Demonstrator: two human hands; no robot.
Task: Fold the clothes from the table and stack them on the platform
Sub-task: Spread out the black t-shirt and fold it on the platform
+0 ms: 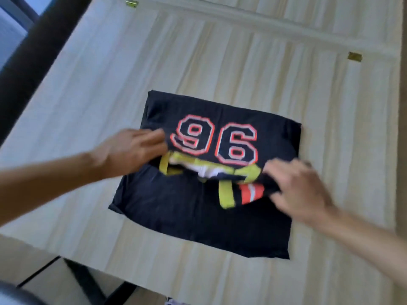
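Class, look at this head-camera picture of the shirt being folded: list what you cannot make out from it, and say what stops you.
- Left hand and right hand: motion blur hides whether the fingers pinch the navy shirt or just press it.
- Yellow trim and white patch: folded over, their shape unclear.
- Stacking platform: not identifiable in this view.
- Two small brass fittings on the table: too small to identify.

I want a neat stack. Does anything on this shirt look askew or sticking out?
Yes. On the navy shirt, yellow trim and an orange-striped cuff poke out below the folded "96" panel, between the left hand and right hand.
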